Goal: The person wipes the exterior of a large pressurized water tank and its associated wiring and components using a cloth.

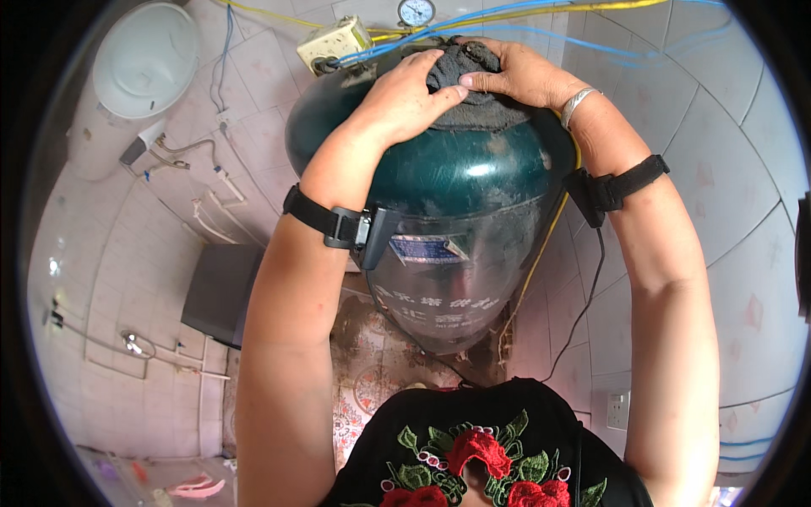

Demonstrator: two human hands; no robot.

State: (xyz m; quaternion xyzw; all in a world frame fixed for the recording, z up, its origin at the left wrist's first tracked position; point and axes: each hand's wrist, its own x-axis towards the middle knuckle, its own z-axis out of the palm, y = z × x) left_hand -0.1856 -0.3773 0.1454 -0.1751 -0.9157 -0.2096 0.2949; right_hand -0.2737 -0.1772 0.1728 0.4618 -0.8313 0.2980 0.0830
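Observation:
A dark green pressure tank (469, 161) stands upright before me, with printed writing and a blue label on its side. A bunched dark grey cloth (481, 114) lies on its domed top, looking damp and dirty. From the left, my left hand (405, 95) grips the cloth's near side, thumb across its folds. My right hand (532, 76) holds the other side, its thumb close to the left thumb and its fingers partly hidden behind the bundle. Both forearms wear black straps with small devices. The tank's top fitting is hidden under cloth and hands.
Blue and yellow cables (507, 18) run behind the tank top, past a pressure gauge (416, 11) and a cream electrical box (334, 43). A white water heater (144, 60) hangs at the left. A grey box-like object (222, 291) stands below it. Tiled walls close in on both sides.

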